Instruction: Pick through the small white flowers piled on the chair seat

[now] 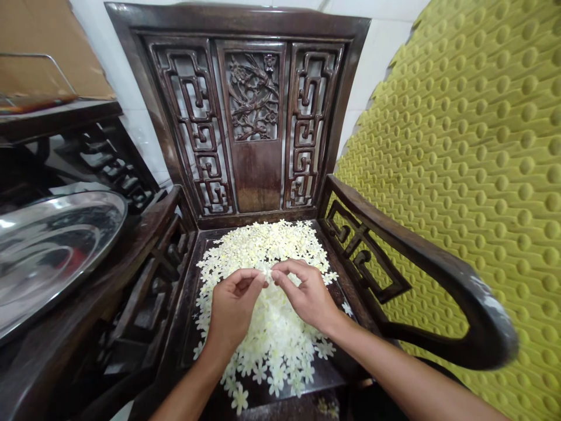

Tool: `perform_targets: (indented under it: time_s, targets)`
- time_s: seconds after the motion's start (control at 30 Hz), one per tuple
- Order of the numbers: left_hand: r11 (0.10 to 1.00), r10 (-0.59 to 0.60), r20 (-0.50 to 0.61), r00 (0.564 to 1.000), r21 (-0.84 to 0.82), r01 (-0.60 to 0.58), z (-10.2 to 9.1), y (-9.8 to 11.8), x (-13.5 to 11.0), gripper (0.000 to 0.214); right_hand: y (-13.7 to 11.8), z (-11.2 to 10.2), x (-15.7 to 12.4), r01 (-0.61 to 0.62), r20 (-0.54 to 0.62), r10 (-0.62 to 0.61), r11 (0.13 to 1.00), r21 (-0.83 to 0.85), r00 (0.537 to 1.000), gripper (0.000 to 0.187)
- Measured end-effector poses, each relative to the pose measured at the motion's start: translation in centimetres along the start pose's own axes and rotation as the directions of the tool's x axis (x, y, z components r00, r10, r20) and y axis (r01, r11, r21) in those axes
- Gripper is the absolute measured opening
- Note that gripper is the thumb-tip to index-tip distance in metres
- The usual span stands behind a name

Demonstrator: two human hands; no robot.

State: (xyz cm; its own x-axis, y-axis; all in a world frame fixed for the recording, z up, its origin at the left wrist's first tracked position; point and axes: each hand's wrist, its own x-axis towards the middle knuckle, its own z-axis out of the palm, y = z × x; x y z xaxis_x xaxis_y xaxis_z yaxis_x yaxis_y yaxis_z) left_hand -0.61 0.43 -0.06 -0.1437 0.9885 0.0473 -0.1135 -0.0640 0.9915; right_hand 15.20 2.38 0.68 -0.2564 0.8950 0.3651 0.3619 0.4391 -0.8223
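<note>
Head view, hands [232, 304] [310, 292] pinching pale, possibly star-shaped flower [267, 271], carved chair [258, 175]

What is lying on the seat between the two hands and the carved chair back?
In the head view, many loose yellow-white flowers lie there, spread over the seat from beneath the left hand and right hand almost to the chair back.

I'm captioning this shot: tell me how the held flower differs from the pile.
The held flower seems a single bloom; the pile has many. The held flower is raised, pinched between the left hand and right hand; the pile lies spread over the seat. Both are pale.
</note>
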Motion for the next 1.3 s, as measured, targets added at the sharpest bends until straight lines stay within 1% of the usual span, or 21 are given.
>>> perform_targets:
  time_s: [0.1, 0.2, 0.3, 0.43, 0.53, 0.63, 0.73, 0.83, 1.07, 1.2, 1.3]
  targets:
    - [1.000, -0.028, -0.018, 0.999, 0.002, 0.028, -0.3, 0.0, 0.1, 0.013, 0.2, -0.2, 0.2, -0.074, -0.018, 0.075, 0.995, 0.062, 0.997, 0.019]
    - [0.999, -0.042, -0.044, 0.998, -0.007, 0.042, -0.6, 0.2, 0.2, 0.014, 0.4, -0.3, 0.4, -0.116, -0.013, 0.118, 0.988, 0.103, 0.993, 0.023]
    - [0.998, -0.057, -0.068, 0.996, 0.004, 0.058, -0.8, 0.4, 0.3, 0.014, 1.0, -0.1, 0.4, -0.146, -0.003, 0.147, 0.984, 0.099, 0.989, 0.022]
    - [0.997, -0.074, -0.095, 0.993, 0.018, 0.076, -1.0, 0.4, 0.4, 0.014, 1.4, 0.0, 0.4, -0.183, -0.033, 0.186, 0.981, 0.057, 0.982, 0.020]
    - [0.996, -0.081, -0.101, 0.992, 0.013, 0.083, -1.0, 0.3, 0.5, 0.014, 0.9, 0.1, 0.3, -0.117, -0.061, 0.119, 0.993, 0.037, 0.991, 0.016]
    - [0.998, -0.066, -0.098, 0.993, 0.013, 0.068, -0.7, 0.2, 0.4, 0.013, 0.3, 0.3, 0.1, -0.035, -0.031, 0.036, 0.998, 0.047, 0.999, 0.012]
    - [0.998, -0.055, -0.074, 0.996, -0.005, 0.055, -0.4, 0.3, 0.2, 0.011, 0.1, 0.4, -0.1, -0.031, 0.003, 0.031, 0.997, 0.068, 1.000, 0.011]
    - [0.998, -0.053, -0.045, 0.998, -0.023, 0.052, -0.1, 0.2, -0.1, 0.010, 0.2, 0.5, -0.1, -0.038, 0.006, 0.038, 0.996, 0.075, 0.999, 0.010]
    - [0.997, -0.057, -0.034, 0.998, -0.046, 0.055, 0.1, -0.2, -0.4, 0.011, 0.3, 0.2, -0.1, -0.008, -0.014, 0.008, 1.000, 0.009, 1.000, 0.010]
    - [0.993, -0.072, 0.022, 0.997, -0.096, 0.073, 0.3, -0.1, -0.5, 0.013, 0.5, 0.2, -0.1, 0.043, -0.036, -0.044, 0.998, -0.044, 0.998, 0.010]
    - [0.991, -0.079, 0.062, 0.995, -0.103, 0.085, 0.2, 0.3, -0.4, 0.014, 0.5, 0.0, 0.0, 0.128, -0.023, -0.131, 0.985, -0.112, 0.991, 0.012]
